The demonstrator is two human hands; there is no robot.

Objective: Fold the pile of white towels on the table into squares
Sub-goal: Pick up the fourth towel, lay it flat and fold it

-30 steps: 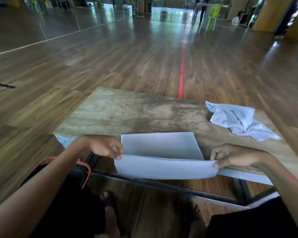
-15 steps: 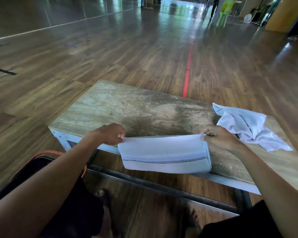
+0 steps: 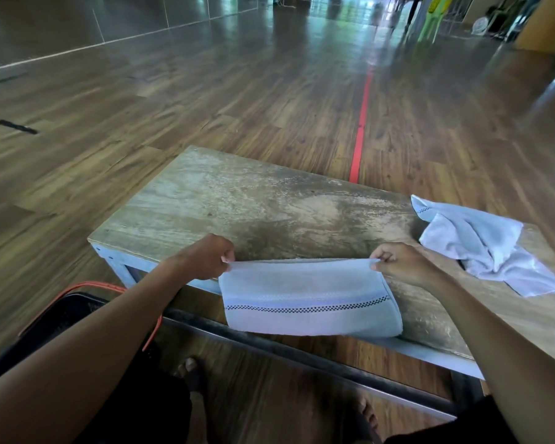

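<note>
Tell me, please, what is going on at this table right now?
A person is folding a white towel at the near edge of a worn wooden table. The left hand pinches its upper left corner and the right hand its upper right corner, and the lower part with the checked stripe hangs over the table's edge. A second crumpled towel lies unfolded at the table's right end.

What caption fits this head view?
The left hand and right hand pinch a striped towel by its corners over the table edge; crumpled towel beside.
</note>
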